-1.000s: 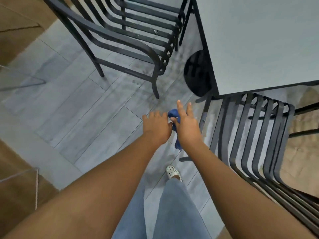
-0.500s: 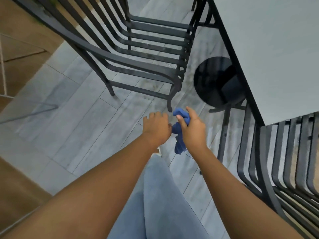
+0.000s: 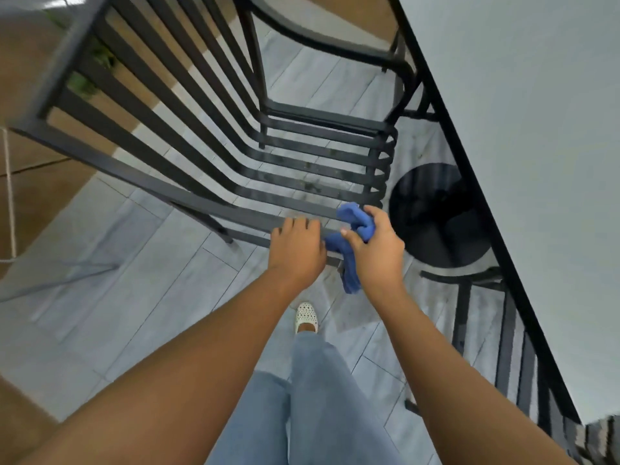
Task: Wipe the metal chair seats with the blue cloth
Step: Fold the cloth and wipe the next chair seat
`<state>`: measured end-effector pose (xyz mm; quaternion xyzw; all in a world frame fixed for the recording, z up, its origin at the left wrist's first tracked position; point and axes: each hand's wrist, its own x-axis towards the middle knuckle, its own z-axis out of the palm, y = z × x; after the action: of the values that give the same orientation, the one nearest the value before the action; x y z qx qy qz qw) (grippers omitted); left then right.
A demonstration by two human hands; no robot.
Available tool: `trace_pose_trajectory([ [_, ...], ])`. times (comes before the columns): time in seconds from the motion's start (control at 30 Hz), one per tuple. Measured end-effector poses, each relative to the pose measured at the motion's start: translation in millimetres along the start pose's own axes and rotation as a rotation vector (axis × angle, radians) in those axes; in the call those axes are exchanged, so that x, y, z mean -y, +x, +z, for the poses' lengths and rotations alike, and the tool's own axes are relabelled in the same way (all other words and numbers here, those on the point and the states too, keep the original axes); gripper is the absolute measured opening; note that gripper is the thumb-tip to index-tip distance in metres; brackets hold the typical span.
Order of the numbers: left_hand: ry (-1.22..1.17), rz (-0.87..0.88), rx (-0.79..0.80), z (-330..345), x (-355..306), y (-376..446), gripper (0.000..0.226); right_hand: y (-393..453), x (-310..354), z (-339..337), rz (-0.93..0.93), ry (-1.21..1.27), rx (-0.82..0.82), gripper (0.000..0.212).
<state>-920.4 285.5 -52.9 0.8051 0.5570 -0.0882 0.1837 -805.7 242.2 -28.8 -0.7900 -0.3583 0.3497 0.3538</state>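
Note:
A black metal slatted chair (image 3: 302, 169) stands ahead of me, its seat slats dusty and spotted. My right hand (image 3: 377, 245) grips the bunched blue cloth (image 3: 352, 250), which hangs down below it near the chair's front right corner. My left hand (image 3: 297, 250) is beside it with curled fingers and holds the cloth's left end over the chair's near armrest. A second black slatted chair (image 3: 503, 337) is partly under the table at the lower right.
A grey table top (image 3: 536, 112) with a black edge fills the right side, on a round black base (image 3: 436, 216). The floor is grey planks, with brown ground at the left. My leg in jeans and a white shoe (image 3: 306, 317) stand below the hands.
I have stepped toward the far chair, which now fills the view. Both hands have stayed together on the cloth, and my right fingers have curled round it.

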Motion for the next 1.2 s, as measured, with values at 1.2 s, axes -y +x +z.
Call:
trace_pose_trajectory([
  [1.2,0.056,0.081,0.093,27,168,372,0.037,354,42,244,0.432,0.361,-0.28,0.033],
])
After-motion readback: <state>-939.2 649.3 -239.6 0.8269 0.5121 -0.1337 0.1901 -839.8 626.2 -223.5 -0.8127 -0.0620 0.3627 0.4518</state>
